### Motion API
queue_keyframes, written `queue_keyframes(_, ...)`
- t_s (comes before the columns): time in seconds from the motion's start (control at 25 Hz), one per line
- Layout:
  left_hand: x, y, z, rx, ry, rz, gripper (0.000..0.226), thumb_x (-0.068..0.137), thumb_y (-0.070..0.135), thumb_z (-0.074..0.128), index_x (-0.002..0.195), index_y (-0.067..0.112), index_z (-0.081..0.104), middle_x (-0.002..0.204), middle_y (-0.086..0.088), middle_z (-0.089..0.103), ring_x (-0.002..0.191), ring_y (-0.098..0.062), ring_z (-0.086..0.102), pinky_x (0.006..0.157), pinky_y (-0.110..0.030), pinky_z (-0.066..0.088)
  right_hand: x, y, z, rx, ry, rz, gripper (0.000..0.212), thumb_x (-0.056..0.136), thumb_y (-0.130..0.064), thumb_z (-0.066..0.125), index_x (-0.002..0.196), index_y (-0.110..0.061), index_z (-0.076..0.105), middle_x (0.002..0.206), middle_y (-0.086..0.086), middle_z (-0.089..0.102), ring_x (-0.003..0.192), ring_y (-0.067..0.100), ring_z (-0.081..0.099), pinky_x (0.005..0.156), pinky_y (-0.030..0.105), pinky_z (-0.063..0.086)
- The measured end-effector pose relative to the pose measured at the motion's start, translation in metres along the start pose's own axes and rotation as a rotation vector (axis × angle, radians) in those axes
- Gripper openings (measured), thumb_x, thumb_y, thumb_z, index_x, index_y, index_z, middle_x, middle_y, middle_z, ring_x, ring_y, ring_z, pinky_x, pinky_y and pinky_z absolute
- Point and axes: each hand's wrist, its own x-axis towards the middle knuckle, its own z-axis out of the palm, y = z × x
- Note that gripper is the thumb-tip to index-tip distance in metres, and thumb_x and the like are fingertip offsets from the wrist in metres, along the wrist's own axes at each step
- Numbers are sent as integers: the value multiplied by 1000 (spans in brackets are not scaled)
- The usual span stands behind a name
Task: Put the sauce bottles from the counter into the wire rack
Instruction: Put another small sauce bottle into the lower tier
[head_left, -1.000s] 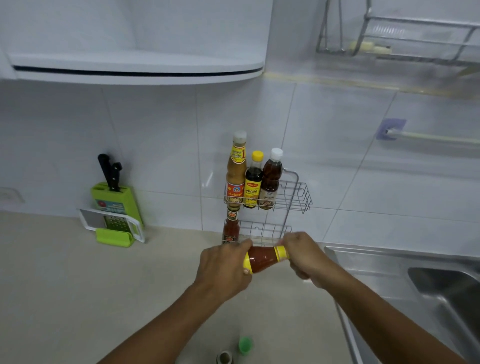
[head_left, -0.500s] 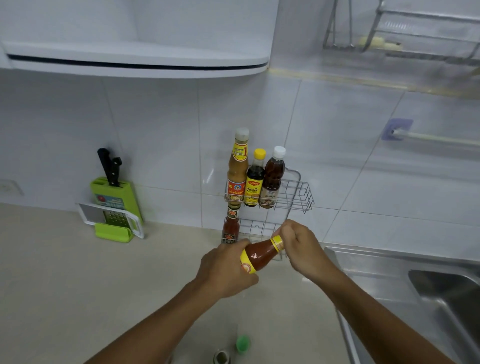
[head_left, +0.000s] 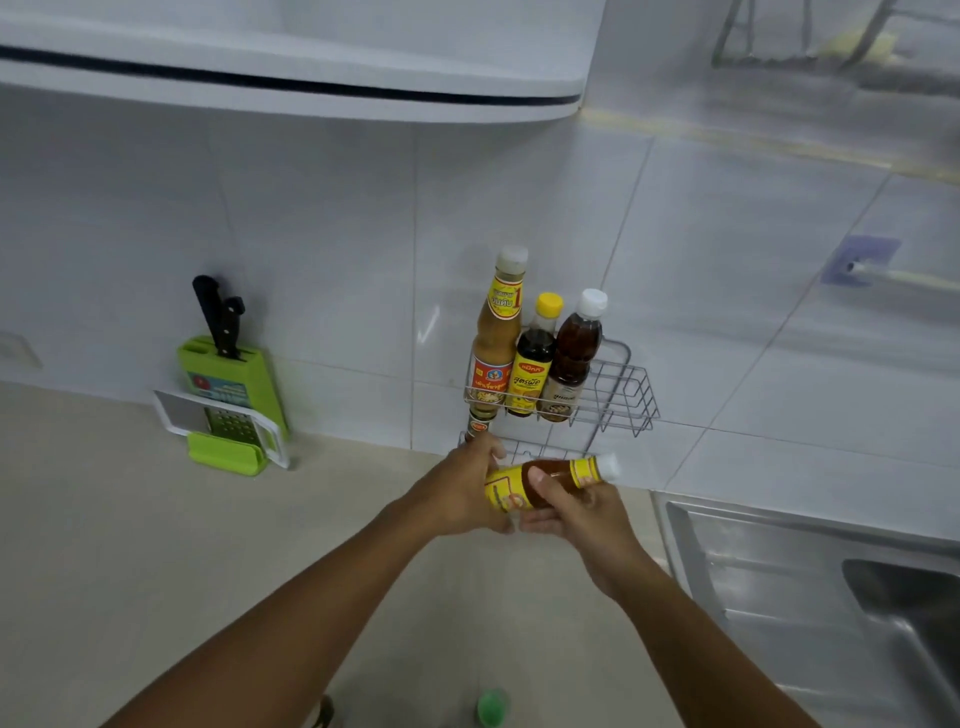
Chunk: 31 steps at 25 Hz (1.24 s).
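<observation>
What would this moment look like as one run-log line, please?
left hand: holds sauce bottle base | right hand: grips body | bottle: sideways before wire rack | upper tier: three bottles

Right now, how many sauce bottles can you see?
5. Three stand in the wire rack's upper tier: tall, yellow-capped, white-capped. One sits lower left, mostly hidden. One is held sideways by both hands.

Even, cool, fairly bright light; soft glare on the wall tiles (head_left: 519, 208); the far right dish rack (head_left: 831, 47) smeared by blur; edges bend with wide-angle distortion.
</observation>
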Motion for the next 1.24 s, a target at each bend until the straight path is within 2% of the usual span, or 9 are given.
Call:
queue_keyframes(0.08,20,-28,-9,-35,-32,-78,85,66,25,91,134,21,41,132,-2,56,119,-19,58,99,-39,54,22,10,-8,-55,177,-53,39,83,-21,83,116,-5,72,96,19,79,77,34,79,71,41,65)
queue_keyframes(0.2,42,-70,-8,-123,-19,-239,68,84,23,77,142,17,41,142,-11,53,124,-26,57,98,-38,53,51,20,-15,-250,316,-99,43,77,-25,88,117,-23,73,101,7,78,86,28,77,77,38,65)
queue_keyframes(0.36,67,-98,8,-274,-42,-361,73,91,15,66,154,17,30,157,-12,41,137,-31,49,100,-39,54,86,28,-10,-567,270,-127,53,76,-24,88,125,-25,68,103,-4,70,92,16,67,69,10,47)
queue_keyframes(0.44,75,-100,15,-320,-54,-396,78,92,13,64,158,18,23,162,-10,34,144,-31,41,105,-40,50,100,32,-6,-658,203,-111,52,76,-25,88,124,-25,67,101,-6,68,91,13,65,67,7,42)
queue_keyframes(0.56,83,-99,21,-344,-101,-401,76,81,20,64,152,21,38,153,-9,49,136,-30,51,111,-45,45,118,37,1,-760,145,-120,44,76,-24,88,116,-19,69,97,-3,68,89,15,65,73,17,49)
queue_keyframes(0.64,90,-103,25,-327,-113,-401,70,73,24,61,142,27,51,139,-4,63,125,-27,60,109,-48,47,131,41,5,-818,111,-127,40,76,-24,88,111,-16,70,94,-3,68,88,17,67,79,28,55)
queue_keyframes(0.72,95,-111,27,-312,-112,-395,67,72,23,60,138,31,56,134,0,67,121,-25,62,108,-47,48,143,45,6,-896,73,-117,40,76,-31,87,110,-16,70,95,-4,70,88,18,68,81,34,57)
queue_keyframes(1.0,93,-110,22,-311,-137,-394,76,70,15,55,144,31,51,136,2,67,121,-24,64,106,-46,51,162,60,7,-971,0,-90,48,73,-46,85,111,-21,71,101,-1,75,88,20,69,81,42,59)
queue_keyframes(1.24,92,-110,24,-300,-162,-392,82,69,13,55,148,31,44,137,0,65,121,-25,63,105,-43,52,158,62,8,-996,-24,-41,55,72,-45,86,116,-22,64,99,-9,63,92,19,66,84,42,57)
